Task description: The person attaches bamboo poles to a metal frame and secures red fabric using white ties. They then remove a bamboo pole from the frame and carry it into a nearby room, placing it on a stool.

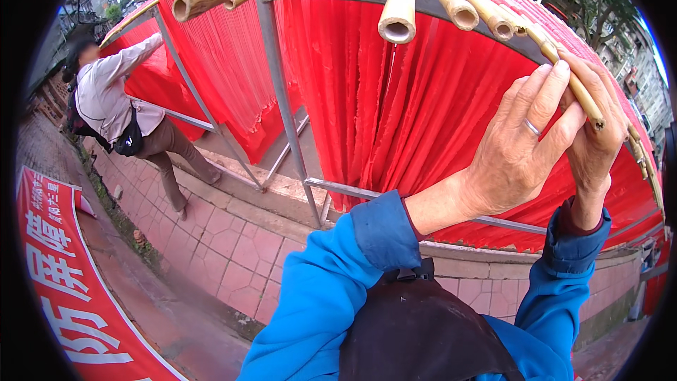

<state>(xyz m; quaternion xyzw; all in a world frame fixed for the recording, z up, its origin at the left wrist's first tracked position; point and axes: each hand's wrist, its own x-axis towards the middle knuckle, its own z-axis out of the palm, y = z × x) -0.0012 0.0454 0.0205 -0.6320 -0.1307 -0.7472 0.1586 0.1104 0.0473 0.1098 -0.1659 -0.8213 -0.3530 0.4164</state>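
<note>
Both of my hands are raised at a thin bamboo pole at the upper right, its open end pointing toward me. My left hand, with a ring on one finger, is closed at the pole's left side, fingertips and thumb against it. My right hand grips the pole from the right, fingers reaching up along it; part of this hand is hidden behind the pole and my left hand. Red cloth strips hang in long folds from the row of poles, below and left of my hands.
A grey metal frame carries the poles, with thicker bamboo ends jutting toward me. At left another person reaches to the cloth. A red banner lies lower left, beside pink paving.
</note>
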